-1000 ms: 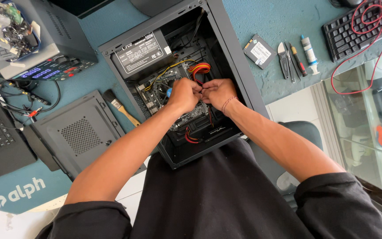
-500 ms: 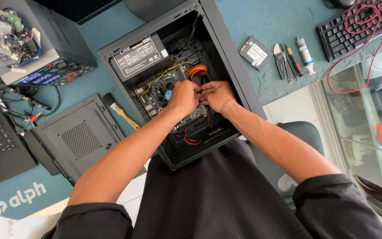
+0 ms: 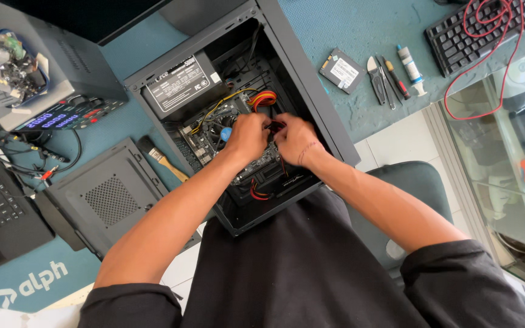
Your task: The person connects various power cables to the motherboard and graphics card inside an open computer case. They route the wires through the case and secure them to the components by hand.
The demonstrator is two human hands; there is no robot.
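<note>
A small black and red connector (image 3: 274, 126) sits between the fingertips of both hands, inside the open PC case (image 3: 311, 91) lying on its side on the blue table (image 3: 360, 30). The left hand (image 3: 247, 135) and right hand (image 3: 296, 140) are close together over the motherboard (image 3: 205, 140), both pinching at the connector; how firmly either grips it cannot be told. Just beyond the hands, a bundle of orange, red and yellow wires (image 3: 262, 99) curves toward the power supply (image 3: 180, 85) at the case's far left corner. A red cable (image 3: 256, 193) loops at the case's near end, by the person's chest.

Left of the case lie a brush (image 3: 160, 158) and the removed side panel (image 3: 107, 194). Right of the case are a small drive (image 3: 341, 70), pliers (image 3: 377, 79), a screwdriver (image 3: 396, 79) and a white tube (image 3: 409, 67), with a keyboard (image 3: 457, 36) farther right under a red wire (image 3: 487, 73).
</note>
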